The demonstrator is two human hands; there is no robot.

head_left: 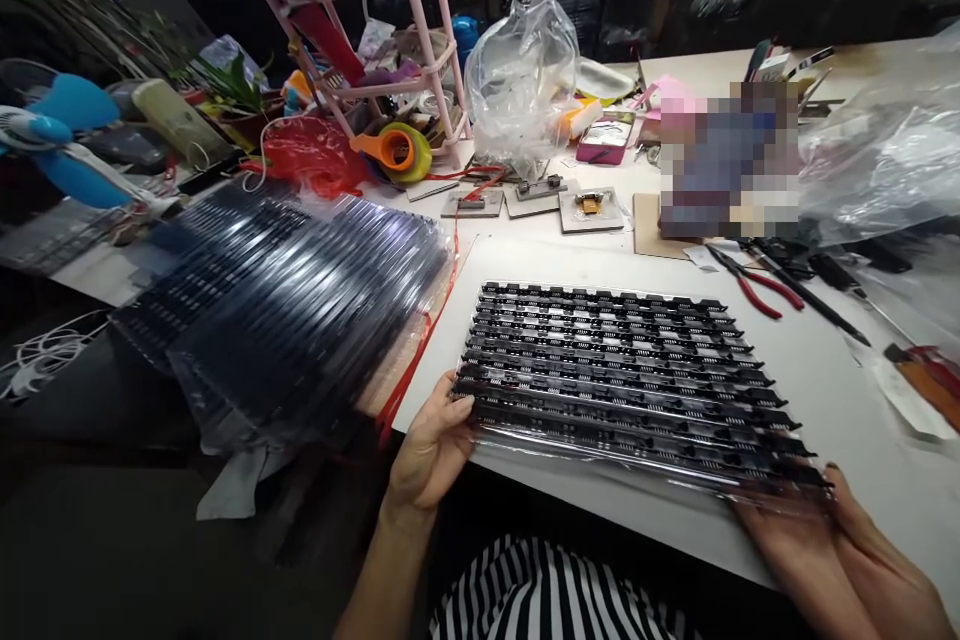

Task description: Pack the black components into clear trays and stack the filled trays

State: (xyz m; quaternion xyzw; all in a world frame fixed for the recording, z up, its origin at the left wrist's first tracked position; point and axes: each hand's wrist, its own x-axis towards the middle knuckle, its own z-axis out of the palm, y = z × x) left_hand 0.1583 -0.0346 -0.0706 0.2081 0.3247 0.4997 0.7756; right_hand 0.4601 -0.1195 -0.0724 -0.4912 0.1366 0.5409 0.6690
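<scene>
A clear plastic tray (600, 460) carries rows of small black parts (615, 350) and is held low over the front of the white tabletop. At its near left corner, my left hand (435, 440) grips the edge, thumb on top and fingers underneath. My right hand (832, 540) clasps the near right corner, its thumb at the side and its other fingers partly hidden below the see-through plastic. The tray looks nearly level. Left of it lies a thick stack of similar dark trays (300, 300) in clear plastic.
Red-handled pliers (765, 292) and other hand tools lie on the right. Small metal blocks (592, 210) sit behind the tray. A pink shelf rack (442, 60), a clear plastic bag (525, 70) and a blue-bladed fan (60, 135) stand farther back. Red strapping (409, 375) runs beside the stack.
</scene>
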